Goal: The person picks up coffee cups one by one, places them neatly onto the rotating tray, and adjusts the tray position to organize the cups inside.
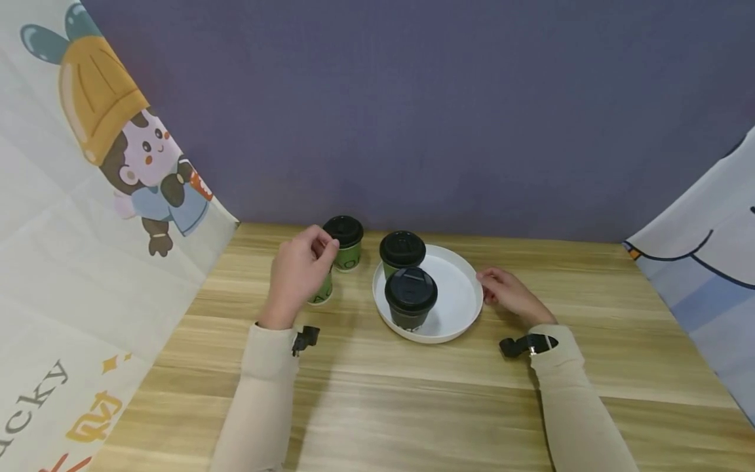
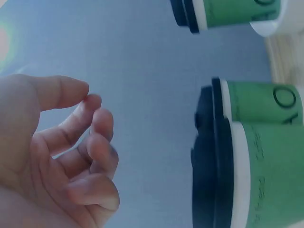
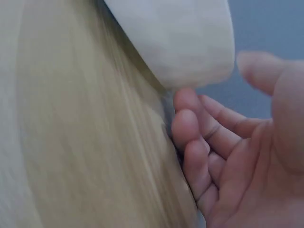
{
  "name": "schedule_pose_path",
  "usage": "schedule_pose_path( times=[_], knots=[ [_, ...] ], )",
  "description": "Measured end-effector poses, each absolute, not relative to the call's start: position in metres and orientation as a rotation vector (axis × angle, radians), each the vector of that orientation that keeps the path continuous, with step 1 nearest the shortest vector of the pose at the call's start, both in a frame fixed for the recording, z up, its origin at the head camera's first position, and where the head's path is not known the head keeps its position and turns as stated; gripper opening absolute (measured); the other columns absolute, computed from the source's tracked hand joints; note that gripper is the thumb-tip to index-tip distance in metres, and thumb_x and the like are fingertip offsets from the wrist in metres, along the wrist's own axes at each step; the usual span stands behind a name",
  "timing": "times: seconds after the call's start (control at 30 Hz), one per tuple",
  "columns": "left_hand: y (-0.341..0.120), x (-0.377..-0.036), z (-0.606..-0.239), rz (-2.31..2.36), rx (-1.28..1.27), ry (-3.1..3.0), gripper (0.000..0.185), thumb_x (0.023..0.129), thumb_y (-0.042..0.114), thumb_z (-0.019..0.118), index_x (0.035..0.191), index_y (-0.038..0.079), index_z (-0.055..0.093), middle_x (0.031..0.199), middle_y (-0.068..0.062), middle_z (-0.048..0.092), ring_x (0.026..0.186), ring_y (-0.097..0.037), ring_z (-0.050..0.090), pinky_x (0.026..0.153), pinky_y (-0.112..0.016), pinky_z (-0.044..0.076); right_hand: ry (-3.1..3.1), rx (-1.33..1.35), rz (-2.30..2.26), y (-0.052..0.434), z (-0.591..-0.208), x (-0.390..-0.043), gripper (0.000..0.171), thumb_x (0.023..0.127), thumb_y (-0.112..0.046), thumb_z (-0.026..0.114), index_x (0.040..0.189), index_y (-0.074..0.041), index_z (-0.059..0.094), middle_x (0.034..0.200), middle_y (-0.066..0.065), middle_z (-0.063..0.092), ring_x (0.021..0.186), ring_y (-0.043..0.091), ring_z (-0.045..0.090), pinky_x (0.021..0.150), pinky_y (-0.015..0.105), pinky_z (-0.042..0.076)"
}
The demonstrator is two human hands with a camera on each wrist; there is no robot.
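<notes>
Find two green cups with black lids standing bare on the tabletop toward its far edge, left of middle: a far cup and, just in front of it, a near cup mostly hidden under the left hand. Note that hand hovering over the near cup, fingers loosely curled with thumb and forefinger almost meeting, gripping nothing and touching neither lid, as far as the wrist view shows. Find the white plate just right of those cups, already carrying a back cup and a front cup crowded onto its left half, with bare room on its right half. See the right hand resting at the plate's right rim, bent fingers touching the rim from outside and thumb lifted clear, so steadying rather than clamping. Judging from this, lower the left hand straight down and take the near cup round its green wall below the lid, not by the lid alone, since a pressed-on lid may pop off. Grip gently enough not to buckle the paper. Lift upright and clear of the far cup standing just behind, to avoid knocking it over. Steady the plate with the right hand against sliding, and choose the bare right half for any setting down, away from the two lids already there.
</notes>
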State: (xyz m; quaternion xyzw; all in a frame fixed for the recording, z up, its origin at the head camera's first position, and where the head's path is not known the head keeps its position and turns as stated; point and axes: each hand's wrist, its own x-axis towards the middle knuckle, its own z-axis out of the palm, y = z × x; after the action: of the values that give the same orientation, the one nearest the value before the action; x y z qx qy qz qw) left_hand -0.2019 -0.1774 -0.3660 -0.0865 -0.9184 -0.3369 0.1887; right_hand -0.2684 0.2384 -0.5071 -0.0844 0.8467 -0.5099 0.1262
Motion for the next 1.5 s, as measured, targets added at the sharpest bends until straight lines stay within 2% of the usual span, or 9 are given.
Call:
schedule_pose_path(
  times=[0.17,0.3,0.53,0.67,0.87,1.03,1.3,1.4,1.5],
  knots=[
    [-0.187,-0.206,-0.368,-0.915,-0.218,-2.59,0.017,0.099,0.028,0.067,0.101,0.011,0.069,0.099,-0.01,0.062,0.092,-0.027,0.053,0.078,-0.043,0.046,2.471,-0.243,-1.512,0.234,-0.512,-0.269,0.04,0.111,-0.025,0.044,0.129,0.01,0.052,0.084,0.002,0.056,0.073,0.01,0.055,0.067,0.022,0.05],
    [-0.194,-0.209,-0.371,-0.894,-0.212,-2.634,0.028,0.097,0.028,0.071,0.115,0.007,0.068,0.122,-0.017,0.057,0.116,-0.035,0.047,0.098,-0.054,0.041,2.463,-0.253,-1.525,0.232,-0.511,-0.268,0.037,0.111,-0.019,0.043,0.129,0.012,0.05,0.084,0.002,0.056,0.072,0.009,0.055,0.067,0.022,0.05],
    [-0.206,-0.213,-0.376,-0.827,-0.217,-2.759,0.049,0.093,0.031,0.074,0.132,0.004,0.061,0.137,-0.022,0.053,0.134,-0.044,0.043,0.113,-0.06,0.031,2.419,-0.271,-1.529,0.232,-0.505,-0.265,0.04,0.106,-0.016,0.048,0.134,0.013,0.048,0.084,0.0,0.059,0.074,0.01,0.056,0.068,0.023,0.05],
    [-0.212,-0.215,-0.378,-0.808,-0.2,-2.842,0.059,0.092,0.034,0.074,0.14,0.005,0.057,0.142,-0.024,0.052,0.137,-0.046,0.041,0.116,-0.061,0.029,2.407,-0.252,-1.477,0.235,-0.502,-0.264,0.041,0.103,-0.02,0.051,0.133,0.007,0.049,0.087,0.0,0.061,0.079,0.012,0.057,0.068,0.025,0.047],
    [-0.217,-0.215,-0.378,-0.798,-0.178,-2.917,0.063,0.094,0.038,0.072,0.144,0.006,0.052,0.145,-0.024,0.05,0.14,-0.046,0.04,0.117,-0.062,0.028,2.427,-0.222,-1.492,0.232,-0.502,-0.264,0.041,0.109,-0.031,0.049,0.125,0.007,0.054,0.084,0.003,0.058,0.077,0.013,0.057,0.071,0.025,0.051],
    [-0.218,-0.214,-0.379,-0.791,-0.17,-2.946,0.061,0.097,0.039,0.069,0.145,0.006,0.051,0.147,-0.024,0.05,0.141,-0.046,0.039,0.118,-0.063,0.027,2.449,-0.176,-1.51,0.227,-0.503,-0.264,0.038,0.11,-0.027,0.046,0.124,0.007,0.054,0.081,0.002,0.056,0.074,0.012,0.056,0.069,0.024,0.05],
    [-0.22,-0.214,-0.38,-0.785,-0.169,-2.973,0.059,0.098,0.039,0.067,0.145,0.007,0.051,0.146,-0.023,0.052,0.138,-0.046,0.043,0.113,-0.064,0.035,2.4,-0.196,-1.479,0.229,-0.503,-0.267,0.033,0.104,-0.02,0.053,0.125,0.006,0.053,0.085,0.0,0.058,0.078,0.013,0.056,0.07,0.025,0.049],
    [-0.22,-0.214,-0.38,-0.784,-0.169,-2.975,0.059,0.098,0.039,0.067,0.145,0.007,0.051,0.145,-0.023,0.052,0.137,-0.046,0.045,0.112,-0.063,0.037,2.384,-0.202,-1.458,0.232,-0.5,-0.266,0.034,0.102,-0.023,0.055,0.123,0.004,0.053,0.088,0.0,0.06,0.081,0.014,0.057,0.071,0.026,0.048],
    [-0.221,-0.215,-0.38,-0.783,-0.169,-2.977,0.061,0.097,0.039,0.068,0.146,0.006,0.051,0.145,-0.023,0.052,0.136,-0.046,0.045,0.11,-0.063,0.039,2.391,-0.208,-1.462,0.232,-0.498,-0.266,0.037,0.106,-0.031,0.053,0.12,0.003,0.055,0.088,0.001,0.06,0.083,0.015,0.057,0.073,0.027,0.049]
  ],
)
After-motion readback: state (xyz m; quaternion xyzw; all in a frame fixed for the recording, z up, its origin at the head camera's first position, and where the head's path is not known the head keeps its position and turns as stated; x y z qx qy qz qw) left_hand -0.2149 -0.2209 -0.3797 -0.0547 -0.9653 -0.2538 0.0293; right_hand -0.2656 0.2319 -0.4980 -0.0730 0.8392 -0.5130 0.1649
